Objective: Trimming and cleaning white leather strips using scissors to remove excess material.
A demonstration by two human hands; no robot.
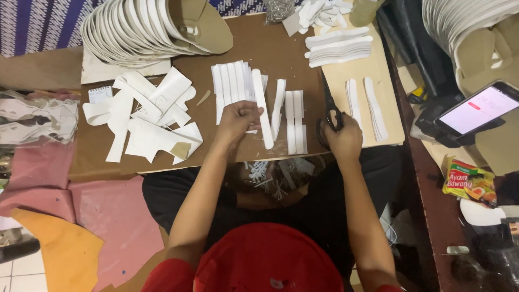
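My left hand [237,120] rests on the brown board [270,48], fingers curled onto a white strip at the lower end of a row of white strips [233,84]. Whether it grips that strip is unclear. My right hand [343,138] holds black scissors [330,111] by the handles, blades pointing away from me along the board's seam. Long white strips [262,108] and shorter paired strips [294,121] lie between both hands. More white strips [374,105] sit on the tan board [392,81] right of the scissors.
White offcuts [151,116] pile up at the left. Stacks of curved white pieces [135,30] fan out at the back left and back right [465,21]. A phone [478,108] stands on a holder at right, near a snack packet [469,181]. Paper scraps [270,176] lie in my lap.
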